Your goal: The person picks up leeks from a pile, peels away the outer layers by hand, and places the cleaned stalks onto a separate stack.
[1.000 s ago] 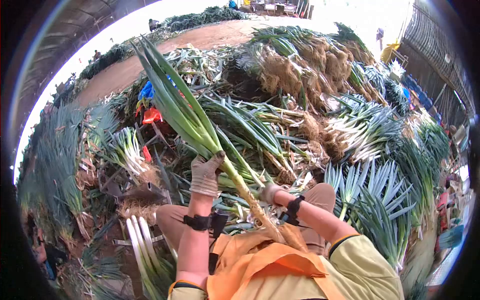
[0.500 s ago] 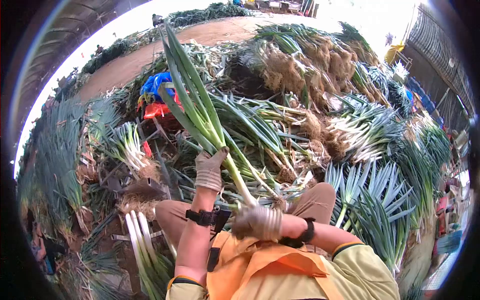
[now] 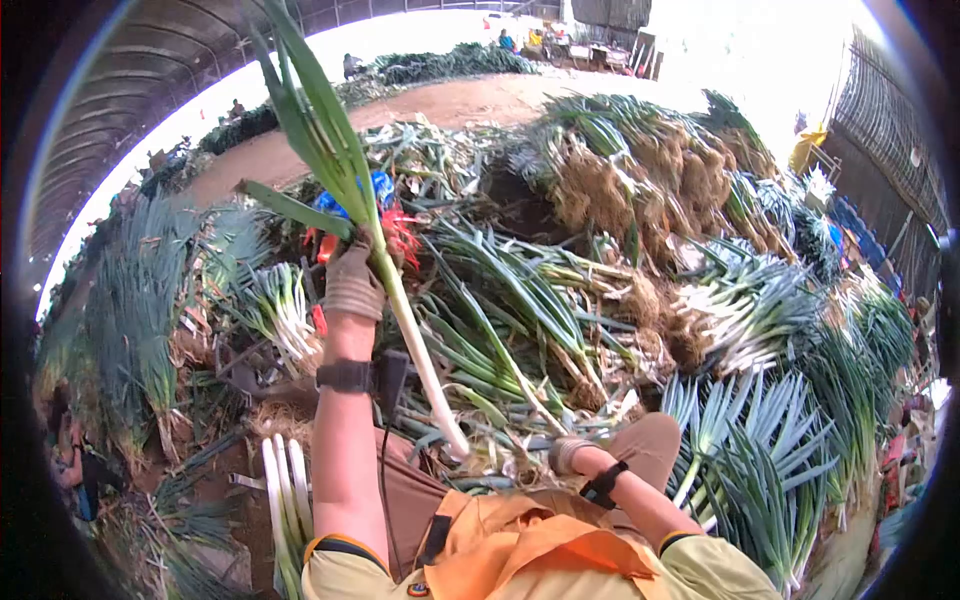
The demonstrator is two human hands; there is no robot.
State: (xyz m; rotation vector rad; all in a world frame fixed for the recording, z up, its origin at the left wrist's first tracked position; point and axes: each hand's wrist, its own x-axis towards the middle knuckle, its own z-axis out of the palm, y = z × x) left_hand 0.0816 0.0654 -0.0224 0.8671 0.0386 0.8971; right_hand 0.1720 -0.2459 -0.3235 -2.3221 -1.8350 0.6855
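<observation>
A long leek with green leaves and a bare white lower end slants upward in front of me. My gloved left hand is closed around it just below the leaves. Low at the right, my gloved right hand reaches down beside the lower end of another, thinner leek lying on the pile; its fingers are mostly hidden. The held leek's white end hangs free, to the left of my right hand.
Uncleaned leeks with brown roots are heaped ahead. White-stemmed leeks lie at the right, and more white stems stand at the lower left. Blue and red plastic sits behind the held leek. Distant people are at the back.
My left hand has carried the leek up and to the left. My right hand has left the leek's lower end and moved right and down to the pile. The view has shifted.
</observation>
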